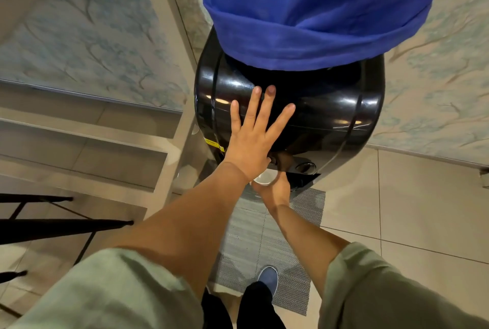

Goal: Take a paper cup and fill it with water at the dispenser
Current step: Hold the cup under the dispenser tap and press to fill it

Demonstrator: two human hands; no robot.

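A glossy black water dispenser (325, 114) stands ahead of me, its bottle wrapped in a blue cloth cover (312, 16). My left hand (251, 135) lies flat on the dispenser's curved top front, fingers spread, with the thumb down at a tap. Below it, my right hand (275, 191) grips a white paper cup (266, 177) and holds it upright under the taps. I see only the cup's open rim and part of its inside; whether water is in it I cannot tell. A second round tap button (306, 167) sits to the right.
A grey mesh mat (267, 238) lies on the tiled floor at the dispenser's foot, with my blue shoe (268, 278) on it. Beige shelves (87, 143) stand at the left, and black metal legs (53, 225) jut in from the left edge. Patterned wallpaper covers the walls.
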